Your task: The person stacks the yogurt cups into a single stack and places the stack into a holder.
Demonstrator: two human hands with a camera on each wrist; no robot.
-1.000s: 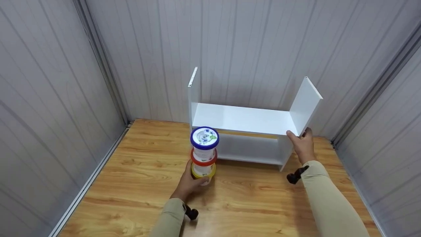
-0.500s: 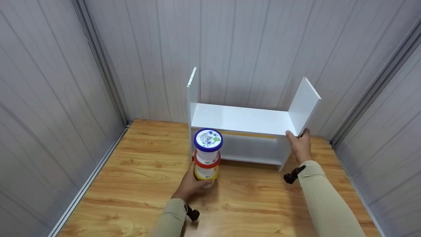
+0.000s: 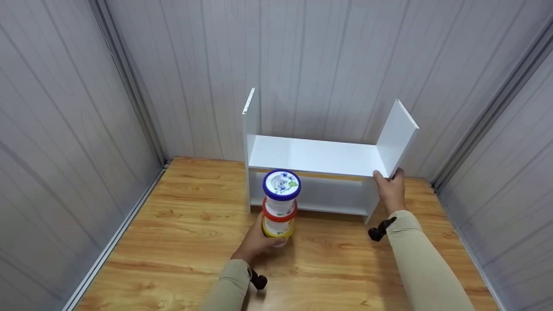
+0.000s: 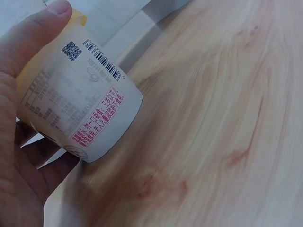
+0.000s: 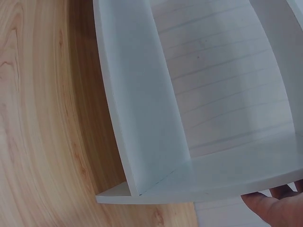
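Observation:
My left hand (image 3: 257, 242) holds the lowest of three stacked white tubs, thumb in front and fingers around the far side. That tub has a yellow lid (image 3: 278, 233); its printed wall (image 4: 90, 99) fills much of the left wrist view. Above it sits a tub with a red lid (image 3: 280, 212), then one with a blue-rimmed, flower-printed lid (image 3: 281, 185) on top. Whether the bottom tub touches the tabletop is unclear. My right hand (image 3: 391, 190) grips the right side panel of a white two-level shelf (image 3: 317, 155), partly visible in the right wrist view.
The wooden tabletop (image 3: 181, 242) extends around the shelf and towards the front. Behind it rises a pale panelled wall (image 3: 207, 77), with side walls left and right. The shelf's lower board (image 3: 332, 203) lies behind the tubs, close above the table.
My left hand has carried the tub stack to the right, across the front left part of the shelf. The right hand keeps its grip on the side panel; the view has shifted slightly.

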